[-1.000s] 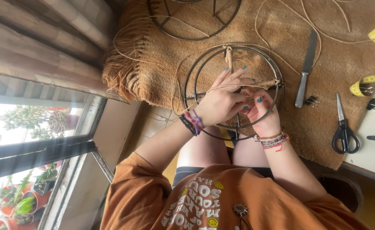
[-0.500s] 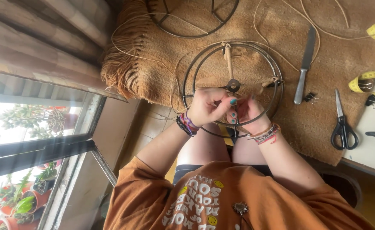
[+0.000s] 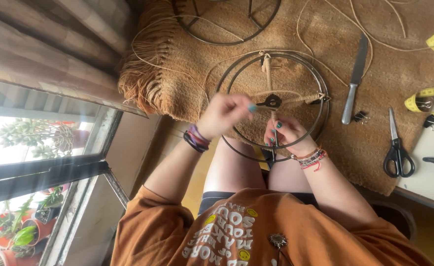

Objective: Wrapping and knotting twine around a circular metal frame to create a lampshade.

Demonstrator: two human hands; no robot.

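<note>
Both hands on wire ring frame, flat on mat

Brown woven mat [image 3: 399,74] fills top of view, fringe at 9 o'clock. Ring frame [image 3: 300,97] lies flat mid-mat; cord-wrapped spokes run from hub [image 3: 273,102] to 12, 3 & 6 o'clock. 2nd frame [image 3: 226,39] sits at 12, part out of view. Your shirt [image 3: 187,231], orange w/ pale block print & small yellow round faces, is at 6. Your L hand [image 3: 222,116], at 9 of hub, has fingers bunched tight; blurred, can't tell what's pinched. Your R hand [image 3: 286,135] has fingers wrapped round the 6 o'clock spoke, long axis 12–6. Knife [image 3: 355,79] at 3, tip to 12. Scissors [image 3: 398,148] at 4, tips to 12. Yellow tape measure [image 3: 433,91] at 3. Black clip [image 3: 360,117] just beside knife handle.
</note>
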